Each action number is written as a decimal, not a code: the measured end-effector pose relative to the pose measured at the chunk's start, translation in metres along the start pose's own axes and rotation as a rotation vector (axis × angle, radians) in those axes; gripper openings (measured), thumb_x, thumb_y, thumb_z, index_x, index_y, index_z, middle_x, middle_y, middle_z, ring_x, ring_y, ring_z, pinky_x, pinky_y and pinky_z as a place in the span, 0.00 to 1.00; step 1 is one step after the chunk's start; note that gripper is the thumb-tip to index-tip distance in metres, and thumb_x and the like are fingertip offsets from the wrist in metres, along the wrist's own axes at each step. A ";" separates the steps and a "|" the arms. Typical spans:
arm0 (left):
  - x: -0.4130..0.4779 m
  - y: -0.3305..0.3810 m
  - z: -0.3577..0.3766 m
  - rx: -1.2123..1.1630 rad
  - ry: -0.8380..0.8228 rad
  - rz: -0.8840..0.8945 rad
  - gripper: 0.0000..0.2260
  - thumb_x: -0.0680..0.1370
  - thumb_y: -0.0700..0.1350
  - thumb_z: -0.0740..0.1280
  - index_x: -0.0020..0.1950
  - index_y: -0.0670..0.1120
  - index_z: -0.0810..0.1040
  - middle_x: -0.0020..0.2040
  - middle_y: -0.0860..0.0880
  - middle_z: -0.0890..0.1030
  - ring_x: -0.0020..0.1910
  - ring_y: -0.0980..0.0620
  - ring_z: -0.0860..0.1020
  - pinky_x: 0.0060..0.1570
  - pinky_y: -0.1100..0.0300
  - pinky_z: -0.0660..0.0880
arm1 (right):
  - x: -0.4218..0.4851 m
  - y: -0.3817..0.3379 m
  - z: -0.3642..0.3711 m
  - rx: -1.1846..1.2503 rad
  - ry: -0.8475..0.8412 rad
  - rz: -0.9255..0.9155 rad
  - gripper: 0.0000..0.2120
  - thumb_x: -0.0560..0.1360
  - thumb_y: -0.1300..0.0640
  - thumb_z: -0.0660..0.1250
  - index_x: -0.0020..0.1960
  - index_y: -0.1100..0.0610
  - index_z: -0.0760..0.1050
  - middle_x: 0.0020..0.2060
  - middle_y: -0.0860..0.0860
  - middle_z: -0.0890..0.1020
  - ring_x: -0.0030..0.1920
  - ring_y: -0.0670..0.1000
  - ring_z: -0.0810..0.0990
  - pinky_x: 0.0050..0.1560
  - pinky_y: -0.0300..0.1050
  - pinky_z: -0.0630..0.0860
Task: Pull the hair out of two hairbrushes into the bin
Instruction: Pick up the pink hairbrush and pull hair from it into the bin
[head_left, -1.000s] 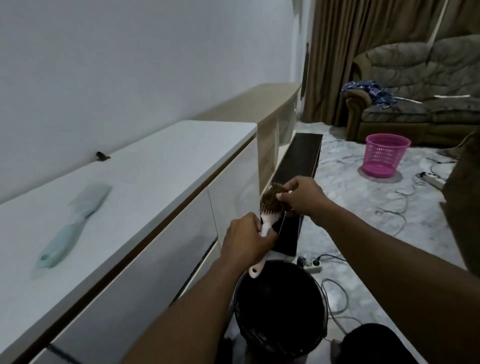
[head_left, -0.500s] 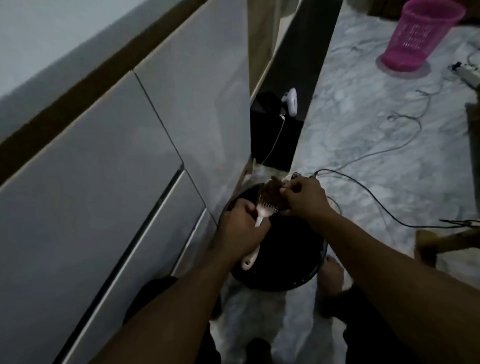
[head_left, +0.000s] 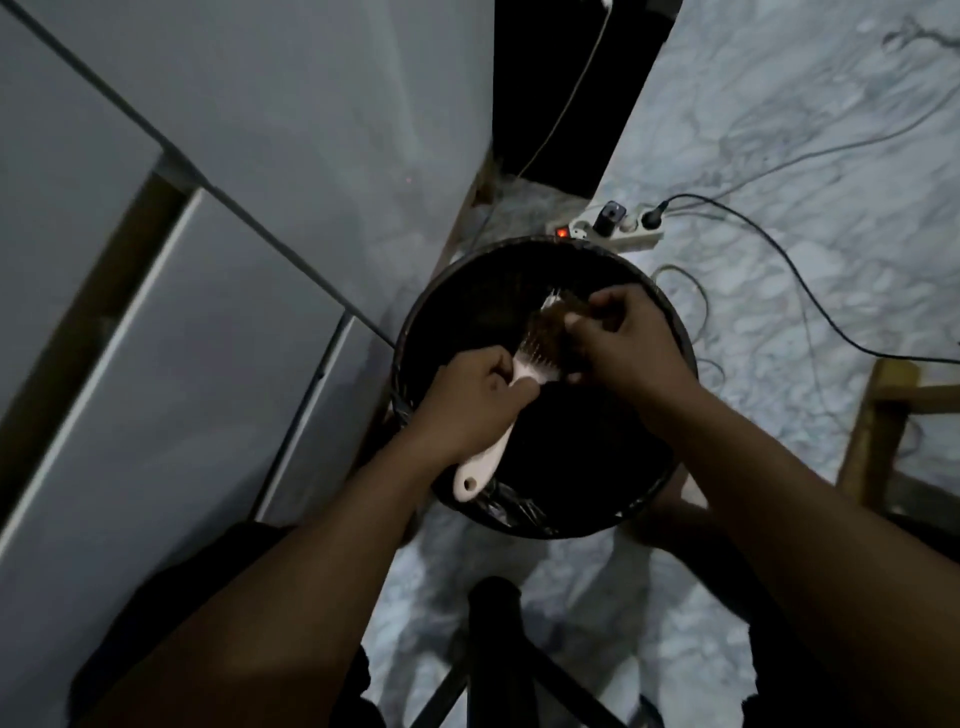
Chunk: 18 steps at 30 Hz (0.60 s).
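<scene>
My left hand (head_left: 472, 405) grips the handle of a white hairbrush (head_left: 524, 371) directly over the round black bin (head_left: 415, 332). The brush head carries a clump of brown hair (head_left: 548, 322). The fingers of my right hand (head_left: 623, 343) pinch that hair at the far side of the brush head. The handle's end with its hanging hole (head_left: 467, 480) pokes out below my left fist. The second hairbrush is out of view.
Grey cabinet fronts (head_left: 218, 312) fill the left side. A power strip (head_left: 613, 228) with plugs and cables lies on the marble floor beyond the bin. A wooden stool leg (head_left: 872, 426) stands at the right, and a dark stand (head_left: 493, 649) rises at the bottom.
The view has tilted down from the countertop and room to the bin. Both hands lowered the brush over the bin's opening, with my right hand still pinching the hair.
</scene>
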<state>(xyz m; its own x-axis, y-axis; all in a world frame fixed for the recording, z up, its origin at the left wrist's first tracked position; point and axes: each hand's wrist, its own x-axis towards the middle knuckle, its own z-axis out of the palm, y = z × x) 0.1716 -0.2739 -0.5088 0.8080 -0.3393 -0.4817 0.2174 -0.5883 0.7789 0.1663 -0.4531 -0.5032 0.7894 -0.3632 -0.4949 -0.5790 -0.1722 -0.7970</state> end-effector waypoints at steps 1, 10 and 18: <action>0.007 0.002 -0.001 -0.017 0.003 0.001 0.16 0.76 0.47 0.70 0.34 0.47 0.67 0.23 0.53 0.66 0.23 0.59 0.63 0.28 0.62 0.61 | 0.006 -0.005 0.000 0.014 -0.003 -0.001 0.14 0.75 0.53 0.71 0.59 0.52 0.73 0.50 0.57 0.79 0.46 0.55 0.84 0.32 0.48 0.83; 0.026 -0.001 -0.003 -0.072 -0.016 -0.026 0.16 0.75 0.46 0.70 0.32 0.48 0.66 0.21 0.55 0.67 0.21 0.59 0.64 0.29 0.60 0.64 | 0.029 -0.012 0.011 -0.099 0.079 -0.069 0.06 0.77 0.56 0.70 0.46 0.59 0.81 0.39 0.55 0.84 0.34 0.47 0.81 0.26 0.31 0.75; 0.028 0.000 -0.006 -0.007 0.090 -0.023 0.12 0.77 0.48 0.68 0.39 0.41 0.74 0.26 0.51 0.71 0.23 0.59 0.69 0.24 0.69 0.63 | 0.027 -0.015 0.022 0.355 0.013 0.197 0.07 0.81 0.57 0.65 0.51 0.61 0.72 0.45 0.54 0.76 0.44 0.51 0.80 0.37 0.47 0.85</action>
<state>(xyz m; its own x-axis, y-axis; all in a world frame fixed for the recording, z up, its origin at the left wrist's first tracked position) 0.1975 -0.2793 -0.5197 0.8486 -0.2578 -0.4619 0.2402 -0.5902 0.7707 0.2009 -0.4396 -0.5118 0.6664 -0.3692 -0.6477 -0.6106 0.2282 -0.7583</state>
